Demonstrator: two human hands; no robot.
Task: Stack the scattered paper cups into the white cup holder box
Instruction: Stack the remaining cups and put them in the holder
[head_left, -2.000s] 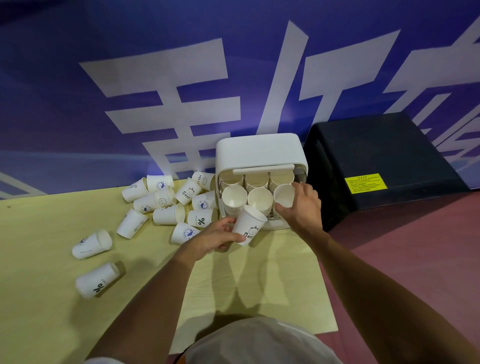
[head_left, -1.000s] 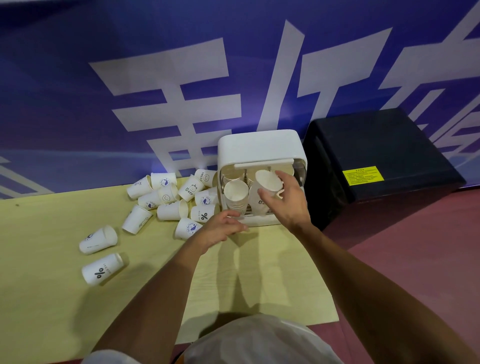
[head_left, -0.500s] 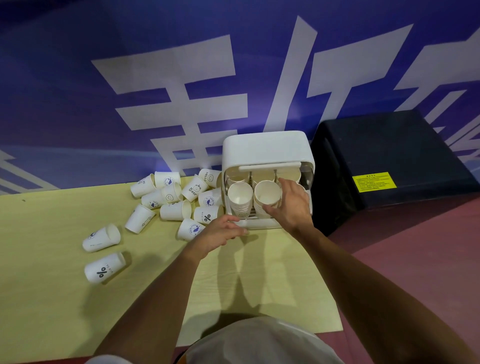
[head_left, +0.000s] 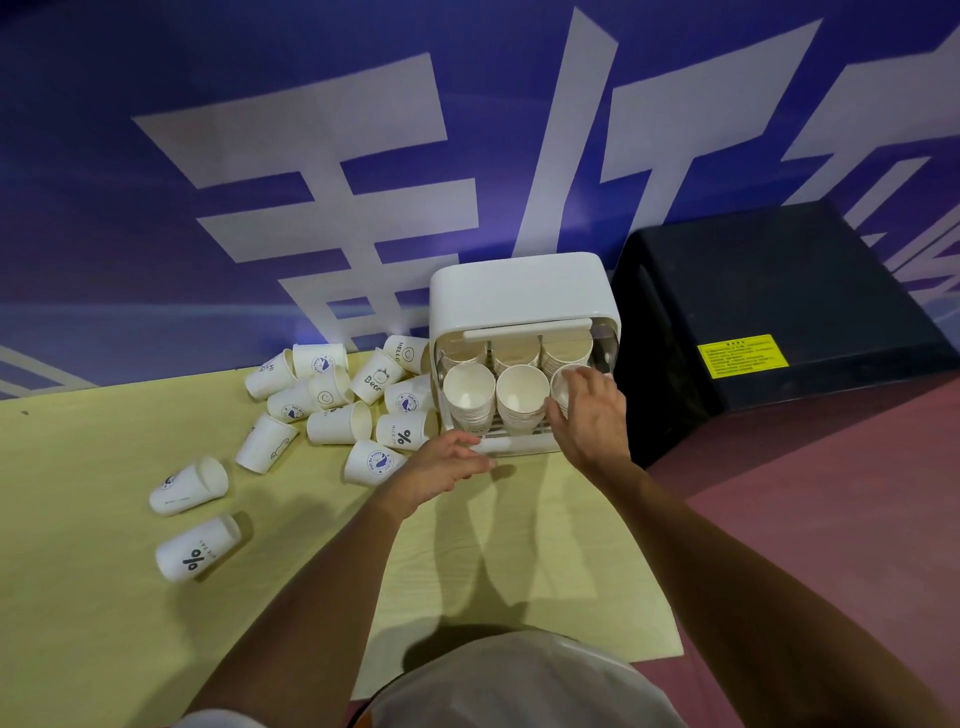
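Observation:
The white cup holder box (head_left: 523, 293) stands at the mat's far edge, its open front showing stacked paper cups in two rows. My right hand (head_left: 589, 418) lies over the right front stack (head_left: 563, 382), with relaxed fingers touching its rim. The middle front stack (head_left: 521, 397) and left front stack (head_left: 467, 392) are uncovered. My left hand (head_left: 441, 467) holds nothing and rests on the mat by the box's lower left corner. Several loose cups (head_left: 340, 423) lie in a pile left of the box. The nearest cup (head_left: 373, 462) sits just beside my left hand.
Two single cups (head_left: 189, 486) (head_left: 197, 546) lie apart on the yellow mat (head_left: 104, 597) at the left. A black box (head_left: 779, 312) stands right of the holder. A blue banner wall (head_left: 311, 182) runs behind. Reddish floor (head_left: 831, 493) lies to the right.
My left hand passed a cup to my right hand, which set it on the middle front stack and then shifted to the right front stack. My left hand stays empty on the mat.

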